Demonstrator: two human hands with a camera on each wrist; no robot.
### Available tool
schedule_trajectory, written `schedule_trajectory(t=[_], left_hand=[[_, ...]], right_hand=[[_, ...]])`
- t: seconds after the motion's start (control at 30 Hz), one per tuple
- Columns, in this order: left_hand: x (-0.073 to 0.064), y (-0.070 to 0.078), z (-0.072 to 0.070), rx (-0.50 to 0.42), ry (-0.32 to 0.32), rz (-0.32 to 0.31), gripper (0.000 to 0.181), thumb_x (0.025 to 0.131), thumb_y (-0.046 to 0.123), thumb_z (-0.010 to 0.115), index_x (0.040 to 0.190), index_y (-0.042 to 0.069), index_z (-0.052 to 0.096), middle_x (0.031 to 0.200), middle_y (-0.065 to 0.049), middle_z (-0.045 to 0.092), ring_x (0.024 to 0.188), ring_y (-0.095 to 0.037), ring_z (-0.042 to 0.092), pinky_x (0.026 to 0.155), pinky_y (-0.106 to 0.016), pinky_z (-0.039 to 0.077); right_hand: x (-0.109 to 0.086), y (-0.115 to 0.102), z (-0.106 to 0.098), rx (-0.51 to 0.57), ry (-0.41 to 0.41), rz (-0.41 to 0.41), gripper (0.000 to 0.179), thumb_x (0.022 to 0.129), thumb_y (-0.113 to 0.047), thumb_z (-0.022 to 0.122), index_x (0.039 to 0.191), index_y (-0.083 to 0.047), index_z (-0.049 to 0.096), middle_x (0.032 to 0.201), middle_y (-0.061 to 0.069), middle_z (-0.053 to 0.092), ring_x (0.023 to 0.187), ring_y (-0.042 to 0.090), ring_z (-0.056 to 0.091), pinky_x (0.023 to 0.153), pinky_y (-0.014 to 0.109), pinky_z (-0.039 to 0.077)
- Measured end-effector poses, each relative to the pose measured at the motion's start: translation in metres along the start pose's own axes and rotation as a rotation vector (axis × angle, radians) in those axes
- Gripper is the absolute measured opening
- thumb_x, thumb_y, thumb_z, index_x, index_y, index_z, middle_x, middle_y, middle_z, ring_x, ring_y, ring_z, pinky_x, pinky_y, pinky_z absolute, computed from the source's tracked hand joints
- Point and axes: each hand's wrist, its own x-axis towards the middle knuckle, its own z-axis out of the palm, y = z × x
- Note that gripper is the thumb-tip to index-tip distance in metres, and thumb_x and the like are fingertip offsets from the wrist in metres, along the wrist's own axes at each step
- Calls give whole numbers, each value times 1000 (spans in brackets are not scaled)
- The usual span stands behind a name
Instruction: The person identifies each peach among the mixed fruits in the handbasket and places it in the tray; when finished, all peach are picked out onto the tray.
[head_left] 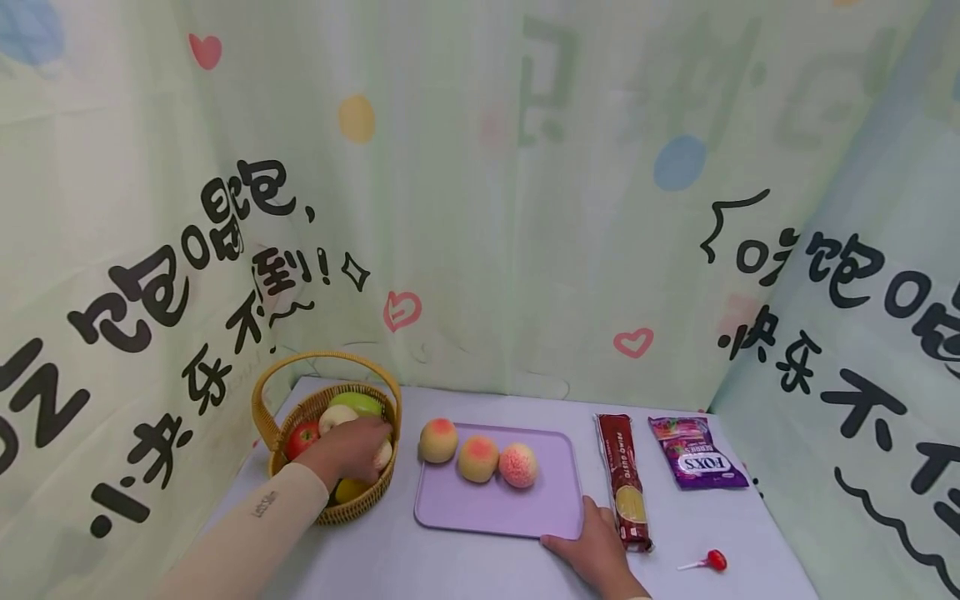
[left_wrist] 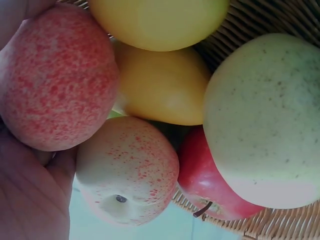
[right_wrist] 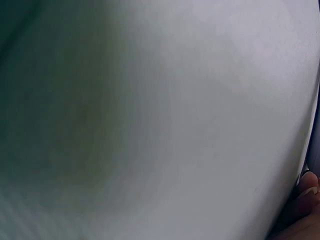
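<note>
My left hand [head_left: 356, 450] reaches into a wicker basket [head_left: 330, 357] of toy fruit at the left. In the left wrist view, its fingers curl round a red-speckled peach [left_wrist: 57, 77]. Beside that lie a pale speckled apple [left_wrist: 130, 172], a red apple [left_wrist: 215, 185], a large pale green fruit [left_wrist: 265, 120] and yellow fruits [left_wrist: 165, 85]. My right hand [head_left: 596, 546] grips the near right corner of a lilac tray [head_left: 495, 508], thumb at its front edge. Two yellow-orange peaches [head_left: 477, 458] and one pink peach [head_left: 518, 465] sit toward the tray's back and left.
Right of the tray lie a long dark red packet [head_left: 624, 479], a purple FOX'S candy bag [head_left: 697, 452] and a red lollipop [head_left: 716, 560]. Printed curtains [head_left: 480, 250] enclose the white table [head_left: 360, 562] at the back and both sides.
</note>
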Motion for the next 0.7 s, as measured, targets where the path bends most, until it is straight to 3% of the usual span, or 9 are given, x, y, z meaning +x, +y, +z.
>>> schedule_trajectory(t=[0.23,0.4,0.5,0.7], left_hand=[[1,-4,7,19,12,44,69,69,16,91,130,4,61,128,-10,64,121,-30,60,104,-42,51],[0,-8,8,-76,40,40,68,69,9,88,131,2,60,131,-12,62,124,-31,57,106,-44,49],[0,-10,7,-149,92,50,62,70,6,83,128,3,61,126,-11,63,118,-29,58,100,-44,52],[-1,-14,9,-273,155,36,64,70,3,78,131,0,59,133,-15,61,122,-31,57,102,-47,51]], right_hand=[[0,1,0,3,9,-10,121,60,-63,91,145,8,43,117,24,56,101,31,54,93,54,50],[0,1,1,0,4,-6,123,60,-64,91,146,8,42,118,24,55,101,31,53,94,55,50],[1,0,1,-4,-1,1,123,60,-64,91,147,8,41,119,25,55,101,32,53,95,56,50],[1,-1,0,-6,3,-2,121,61,-63,91,146,8,42,120,25,56,102,32,54,95,56,50]])
